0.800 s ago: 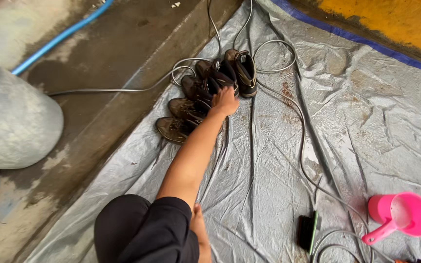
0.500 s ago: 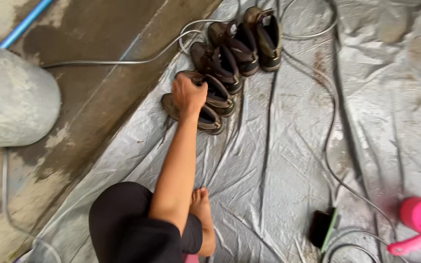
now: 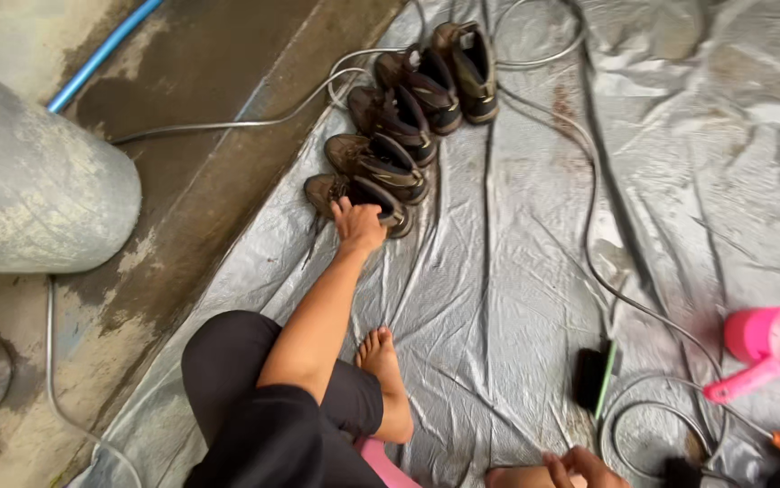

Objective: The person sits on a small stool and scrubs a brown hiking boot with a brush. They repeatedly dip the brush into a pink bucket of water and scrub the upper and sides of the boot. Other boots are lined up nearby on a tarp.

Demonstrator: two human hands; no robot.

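The left hand (image 3: 358,226) reaches forward along the grey tarp (image 3: 516,271) to the nearest boot (image 3: 358,197), the closest of five muddy brown boots standing in a row. Its fingers (image 3: 346,210) curl lightly over the boot's near rim, close together rather than spread, touching the collar; whether they truly grip it I cannot tell. The next boot (image 3: 376,165) stands just beside. The right hand (image 3: 579,468) sits low at the bottom edge, partly cut off, fingers bent loosely with nothing visibly in them, near a dark scrub brush (image 3: 593,378) and a coiled grey hose (image 3: 643,425). A pink scoop (image 3: 774,348) lies at the right.
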